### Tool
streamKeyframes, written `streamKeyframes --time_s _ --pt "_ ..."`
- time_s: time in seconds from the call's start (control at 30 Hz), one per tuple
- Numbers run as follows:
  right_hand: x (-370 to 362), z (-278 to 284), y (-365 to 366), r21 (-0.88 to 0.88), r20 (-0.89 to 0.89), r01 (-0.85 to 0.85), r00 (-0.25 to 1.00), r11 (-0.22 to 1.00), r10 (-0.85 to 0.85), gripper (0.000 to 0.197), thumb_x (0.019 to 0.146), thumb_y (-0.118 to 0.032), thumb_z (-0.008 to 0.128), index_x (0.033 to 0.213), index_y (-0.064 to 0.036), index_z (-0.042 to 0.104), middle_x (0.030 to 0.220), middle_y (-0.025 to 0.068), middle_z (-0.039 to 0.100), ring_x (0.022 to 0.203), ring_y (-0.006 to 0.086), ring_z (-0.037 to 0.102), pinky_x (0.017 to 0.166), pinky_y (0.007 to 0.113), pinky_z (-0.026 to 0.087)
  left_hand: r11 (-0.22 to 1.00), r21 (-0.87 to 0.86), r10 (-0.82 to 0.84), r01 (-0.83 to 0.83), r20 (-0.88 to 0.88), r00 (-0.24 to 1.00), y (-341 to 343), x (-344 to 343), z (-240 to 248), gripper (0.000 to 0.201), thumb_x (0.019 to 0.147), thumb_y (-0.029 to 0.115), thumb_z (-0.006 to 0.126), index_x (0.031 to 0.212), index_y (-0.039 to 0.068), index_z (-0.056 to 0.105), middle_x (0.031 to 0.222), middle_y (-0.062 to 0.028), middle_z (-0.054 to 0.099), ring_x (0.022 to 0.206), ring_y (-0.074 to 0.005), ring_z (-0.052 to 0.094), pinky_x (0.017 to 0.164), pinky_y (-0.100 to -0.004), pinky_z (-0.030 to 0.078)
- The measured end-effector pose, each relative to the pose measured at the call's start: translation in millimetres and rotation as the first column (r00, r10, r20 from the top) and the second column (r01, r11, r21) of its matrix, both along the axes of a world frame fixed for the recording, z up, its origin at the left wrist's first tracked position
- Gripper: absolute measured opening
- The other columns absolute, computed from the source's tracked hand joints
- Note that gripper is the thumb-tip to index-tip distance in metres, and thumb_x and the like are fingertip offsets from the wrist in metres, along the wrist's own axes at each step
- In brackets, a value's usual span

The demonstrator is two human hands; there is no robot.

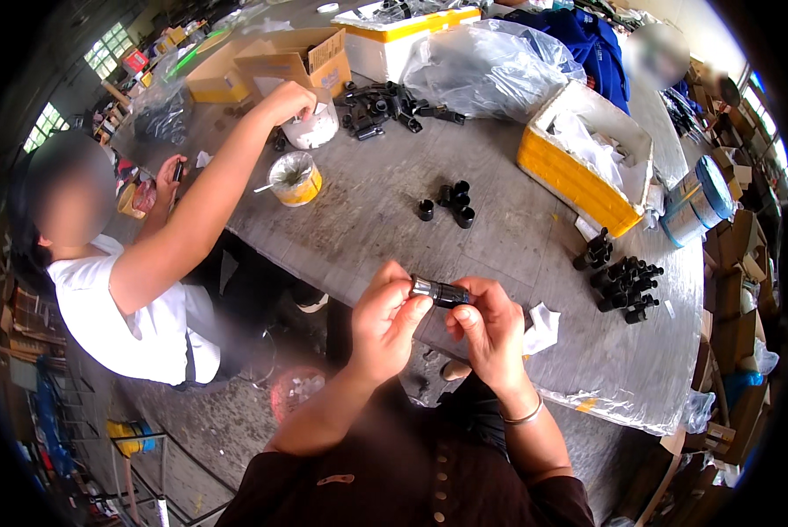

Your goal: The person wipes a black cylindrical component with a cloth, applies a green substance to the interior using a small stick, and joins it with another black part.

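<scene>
Between my two hands is a small black flashlight (pixel 440 292), held crosswise above the near edge of the table. My left hand (pixel 385 323) pinches its left end, where a shiny ring shows, between thumb and fingers. Around the right end close the thumb and fingers of my right hand (pixel 489 332), partly hiding it. A crumpled white tissue (pixel 542 328) lies just right of my right hand. Beyond my hands, several short black caps (pixel 454 204) stand in a small cluster on the table. Farther right is a group of upright black flashlight parts (pixel 624 285).
At left, a co-worker's hand (pixel 290 102) reaches into a white tub (pixel 313 129). Near it are a yellow-labelled tub (pixel 295 179), a pile of black parts (pixel 385 107) and a cardboard box (pixel 280 54). A yellow-taped foam box (pixel 578 186) and a bucket (pixel 696 202) stand right.
</scene>
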State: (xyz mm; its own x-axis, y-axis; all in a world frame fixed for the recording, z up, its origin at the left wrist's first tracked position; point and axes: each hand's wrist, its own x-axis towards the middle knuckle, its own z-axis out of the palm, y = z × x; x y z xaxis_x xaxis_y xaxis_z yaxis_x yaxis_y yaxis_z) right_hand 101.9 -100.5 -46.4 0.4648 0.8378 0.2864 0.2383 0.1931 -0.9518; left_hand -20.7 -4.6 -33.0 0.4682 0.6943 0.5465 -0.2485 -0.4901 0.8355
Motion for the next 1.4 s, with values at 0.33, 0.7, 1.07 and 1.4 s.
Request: streamKeyframes --time_s 0.33,0.7,1.07,1.4 --pt "3.8 -2.2 -3.6 -0.174 -0.212 -0.042 0.977 0.984 0.004 0.035 0.097 -0.033 0.057 0.095 0.0016 0.061 0.060 0.0004 0.054 0.054 0.0090 0.052 0.050 0.024 0.040 0.998 0.057 -0.016 0.018 -0.041 0.999 3.3 3.0 -14.8 0.014 0.088 0.007 0.066 0.083 -0.003 0.058 0.079 -0.0030 0.047 0.068 -0.0114 0.041 0.059 -0.0246 0.033" --pt "5.6 -5.6 2.5 0.166 0.541 0.108 0.821 0.980 -0.182 0.041 0.074 -0.008 0.077 0.109 -0.0009 0.056 0.091 0.0148 0.063 0.072 0.0303 0.063 0.059 0.036 0.051 0.951 -0.309 -0.019 0.015 -0.010 1.000 -4.4 9.5 -14.7 0.016 0.091 0.005 0.062 0.078 -0.001 0.056 0.078 0.0027 0.039 0.070 -0.0060 0.034 0.061 -0.0220 0.028" --pt "4.2 -11.6 -0.6 0.069 0.302 0.109 0.945 0.992 -0.125 0.032 0.080 -0.014 0.075 0.105 0.0007 0.059 0.092 0.0162 0.065 0.075 0.0314 0.065 0.063 0.035 0.052 0.951 -0.305 -0.063 0.059 -0.001 0.998 -3.7 12.2 -24.4 0.015 0.091 0.002 0.061 0.078 -0.001 0.055 0.080 0.0033 0.039 0.071 -0.0050 0.034 0.060 -0.0210 0.027" --pt "25.7 3.5 -6.3 -0.126 0.467 0.140 0.882 0.982 -0.066 0.053 0.074 -0.020 0.079 0.116 -0.0007 0.054 0.104 0.0175 0.063 0.095 0.0347 0.062 0.078 0.040 0.052 0.884 0.468 0.206 -0.013 -0.364 0.908 18.7 6.4 -32.2 0.011 0.078 0.012 0.069 0.080 0.006 0.060 0.084 -0.0072 0.048 0.082 -0.0268 0.046 0.077 -0.0421 0.032"
